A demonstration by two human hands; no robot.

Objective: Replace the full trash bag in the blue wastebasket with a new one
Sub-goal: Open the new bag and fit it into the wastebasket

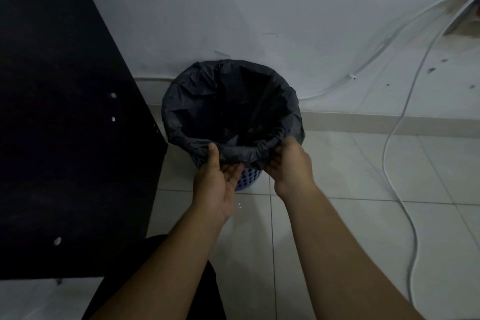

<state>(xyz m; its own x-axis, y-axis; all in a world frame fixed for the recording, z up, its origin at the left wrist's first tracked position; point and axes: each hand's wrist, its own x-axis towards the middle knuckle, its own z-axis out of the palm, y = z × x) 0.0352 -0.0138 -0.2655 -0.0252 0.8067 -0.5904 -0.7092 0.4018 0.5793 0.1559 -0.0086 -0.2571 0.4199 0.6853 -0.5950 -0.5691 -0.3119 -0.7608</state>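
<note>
A blue perforated wastebasket (pixel 247 179) stands on the tiled floor against the white wall. A black trash bag (pixel 197 101) lines it, its edge folded down over the rim all round. The bag's inside is dark and I cannot make out its contents. My left hand (pixel 217 182) grips the folded edge at the near left of the rim, thumb on top. At the near right of the rim, my right hand (pixel 288 166) pinches the same folded edge.
A dark furniture panel (pixel 65 138) stands close on the left of the basket. White cables (pixel 397 122) trail down the wall and across the floor on the right. Pale floor tiles (pixel 350 210) lie in front and to the right.
</note>
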